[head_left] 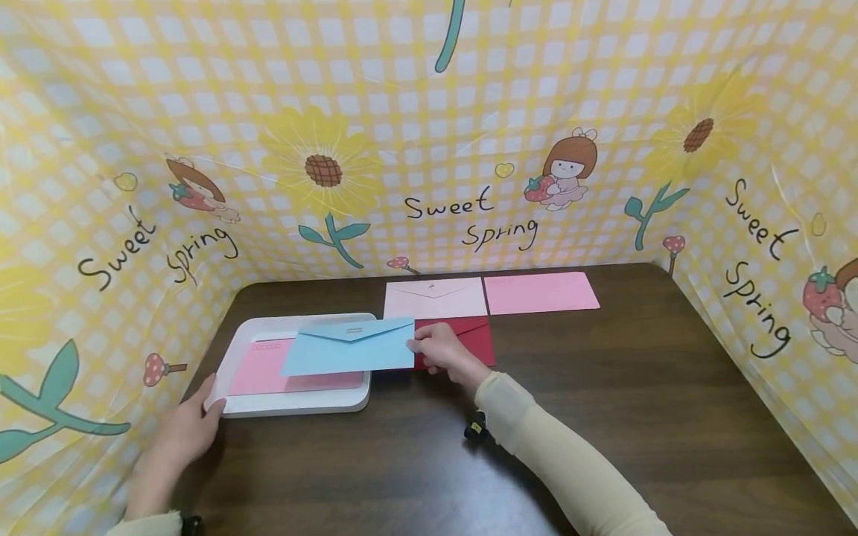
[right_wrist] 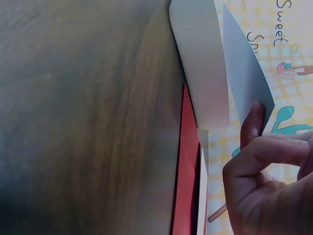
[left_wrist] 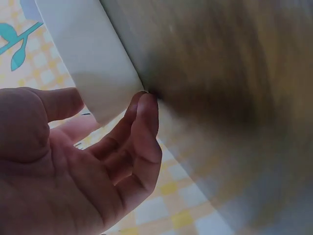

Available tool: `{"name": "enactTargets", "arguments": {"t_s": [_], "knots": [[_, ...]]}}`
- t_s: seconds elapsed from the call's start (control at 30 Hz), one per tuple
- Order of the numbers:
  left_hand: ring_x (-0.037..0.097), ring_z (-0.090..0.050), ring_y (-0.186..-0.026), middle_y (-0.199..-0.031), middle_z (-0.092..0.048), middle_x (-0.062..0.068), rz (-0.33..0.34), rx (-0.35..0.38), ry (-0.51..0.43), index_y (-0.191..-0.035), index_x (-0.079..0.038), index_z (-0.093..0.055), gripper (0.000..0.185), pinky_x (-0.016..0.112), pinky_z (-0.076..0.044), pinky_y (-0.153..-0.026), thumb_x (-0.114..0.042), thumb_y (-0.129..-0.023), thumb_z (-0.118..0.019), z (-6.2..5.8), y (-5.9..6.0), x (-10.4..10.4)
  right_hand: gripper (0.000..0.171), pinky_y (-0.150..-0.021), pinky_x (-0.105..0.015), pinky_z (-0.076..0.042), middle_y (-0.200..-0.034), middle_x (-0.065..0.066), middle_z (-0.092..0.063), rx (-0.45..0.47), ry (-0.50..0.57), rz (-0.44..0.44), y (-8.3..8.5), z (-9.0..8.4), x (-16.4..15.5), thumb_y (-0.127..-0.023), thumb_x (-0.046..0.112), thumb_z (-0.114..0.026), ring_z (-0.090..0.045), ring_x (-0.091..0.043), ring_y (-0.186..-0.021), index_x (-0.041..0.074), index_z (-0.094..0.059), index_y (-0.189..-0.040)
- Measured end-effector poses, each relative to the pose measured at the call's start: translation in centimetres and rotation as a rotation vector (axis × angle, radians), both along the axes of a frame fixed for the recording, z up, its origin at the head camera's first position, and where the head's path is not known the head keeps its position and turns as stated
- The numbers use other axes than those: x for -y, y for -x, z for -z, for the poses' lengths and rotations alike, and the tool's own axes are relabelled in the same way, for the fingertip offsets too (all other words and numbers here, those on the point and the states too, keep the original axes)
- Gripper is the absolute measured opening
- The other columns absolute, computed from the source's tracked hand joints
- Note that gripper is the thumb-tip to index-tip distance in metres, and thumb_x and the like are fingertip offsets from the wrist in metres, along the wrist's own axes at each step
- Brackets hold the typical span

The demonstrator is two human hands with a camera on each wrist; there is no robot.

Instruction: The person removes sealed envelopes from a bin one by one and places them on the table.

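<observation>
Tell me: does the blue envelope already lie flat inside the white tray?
No, the right hand holds the blue envelope above the white tray.

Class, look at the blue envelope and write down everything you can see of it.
The blue envelope is light blue paper, oblong, its pointed flap facing up and closed, with small print near the flap's tip. It is held over the white tray, covering part of a pink envelope lying inside. The right hand pinches its right edge.
</observation>
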State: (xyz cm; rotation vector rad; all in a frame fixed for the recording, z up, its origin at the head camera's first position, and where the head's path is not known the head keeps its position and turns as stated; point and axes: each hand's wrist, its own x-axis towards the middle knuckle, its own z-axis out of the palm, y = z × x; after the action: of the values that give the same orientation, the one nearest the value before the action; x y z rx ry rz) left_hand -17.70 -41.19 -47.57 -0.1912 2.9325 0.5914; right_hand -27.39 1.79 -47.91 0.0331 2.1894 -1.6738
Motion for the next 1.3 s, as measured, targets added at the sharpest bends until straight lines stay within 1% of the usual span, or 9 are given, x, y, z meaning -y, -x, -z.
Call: {"name": "enactTargets", "arguments": {"t_s": [0.23,0.33,0.4,0.47,0.53,0.6,0.9,1.17,1.3], "knots": [[0.068,-0.033,-0.136,-0.153,-0.023,0.046,-0.035,0.064,-0.046,-0.163,0.003,-0.002,0.067,0.076,-0.034,-0.105,-0.037,-0.115,-0.026,0.2,-0.4,-0.2,0.017,-0.059,-0.029,-0.053,-0.07,-0.004,-0.052,-0.009,0.016,-0.027,-0.1,0.3,-0.6,-0.101,0.023,-0.072,-0.047,-0.017,-0.053,0.006,-0.071,-0.101],[0.067,-0.038,-0.132,-0.151,-0.03,0.046,-0.05,0.055,-0.075,-0.163,0.002,-0.002,0.066,0.075,-0.036,-0.104,-0.036,-0.116,-0.028,0.4,-0.6,-0.5,0.017,-0.058,-0.028,-0.052,-0.069,-0.004,-0.052,0.0,0.019,-0.025,-0.2,0.5,-0.9,-0.101,0.022,-0.073,-0.046,-0.017,-0.053,0.006,-0.07,-0.103],[0.064,-0.046,-0.124,-0.14,-0.047,0.044,-0.056,0.045,-0.092,-0.163,0.002,-0.002,0.065,0.073,-0.04,-0.099,-0.034,-0.116,-0.029,0.4,-0.7,-0.7,0.017,-0.057,-0.028,-0.05,-0.068,-0.004,-0.05,0.006,0.027,-0.029,-0.3,0.5,-1.0,-0.102,0.021,-0.072,-0.045,-0.017,-0.052,0.005,-0.069,-0.104],[0.058,-0.055,-0.111,-0.117,-0.062,0.039,-0.063,0.032,-0.094,-0.163,0.002,-0.002,0.064,0.069,-0.044,-0.093,-0.032,-0.116,-0.03,0.5,-0.7,-0.8,0.017,-0.056,-0.027,-0.05,-0.067,-0.004,-0.049,0.007,0.04,-0.037,-0.3,0.6,-1.2,-0.102,0.021,-0.071,-0.045,-0.017,-0.052,0.004,-0.069,-0.104],[0.051,-0.058,-0.1,-0.097,-0.067,0.028,-0.068,0.023,-0.097,-0.163,0.003,-0.003,0.064,0.064,-0.045,-0.087,-0.03,-0.116,-0.03,0.5,-0.7,-0.9,0.017,-0.055,-0.027,-0.049,-0.066,-0.003,-0.048,0.0,0.046,-0.044,-0.4,0.6,-1.3,-0.102,0.021,-0.071,-0.044,-0.017,-0.051,0.004,-0.069,-0.104],[0.045,-0.059,-0.093,-0.09,-0.067,0.02,-0.076,0.027,-0.103,-0.163,0.002,-0.002,0.064,0.059,-0.045,-0.083,-0.03,-0.116,-0.031,0.5,-0.6,-0.9,0.017,-0.055,-0.027,-0.049,-0.066,-0.003,-0.047,-0.007,0.049,-0.049,-0.3,0.7,-1.5,-0.103,0.02,-0.071,-0.044,-0.016,-0.051,0.004,-0.069,-0.104],[0.027,-0.062,-0.078,-0.086,-0.064,0.014,-0.101,0.053,-0.134,-0.163,0.002,-0.001,0.066,0.047,-0.046,-0.075,-0.028,-0.115,-0.035,0.5,-0.4,-1.0,0.019,-0.055,-0.027,-0.049,-0.063,-0.003,-0.045,-0.033,0.046,-0.064,-0.3,0.7,-2.1,-0.103,0.02,-0.07,-0.044,-0.016,-0.051,0.006,-0.068,-0.089],[0.024,-0.063,-0.076,-0.084,-0.065,0.013,-0.061,0.06,-0.149,-0.16,0.007,-0.002,0.067,0.051,-0.047,-0.078,-0.028,-0.115,-0.037,0.2,-0.2,-0.8,0.023,-0.054,-0.027,-0.048,-0.061,-0.002,-0.042,-0.047,0.056,-0.074,-0.6,0.3,-2.8,-0.104,0.019,-0.069,-0.04,-0.017,-0.049,0.006,-0.063,-0.085],[0.023,-0.064,-0.074,-0.082,-0.066,0.013,-0.042,0.043,-0.152,-0.159,0.01,-0.006,0.066,0.045,-0.049,-0.073,-0.025,-0.115,-0.041,0.1,-0.1,-0.6,0.026,-0.052,-0.025,-0.045,-0.061,-0.002,-0.041,-0.052,0.066,-0.082,-0.8,0.1,-3.1,-0.104,0.017,-0.068,-0.039,-0.016,-0.048,0.007,-0.06,-0.081]]}}
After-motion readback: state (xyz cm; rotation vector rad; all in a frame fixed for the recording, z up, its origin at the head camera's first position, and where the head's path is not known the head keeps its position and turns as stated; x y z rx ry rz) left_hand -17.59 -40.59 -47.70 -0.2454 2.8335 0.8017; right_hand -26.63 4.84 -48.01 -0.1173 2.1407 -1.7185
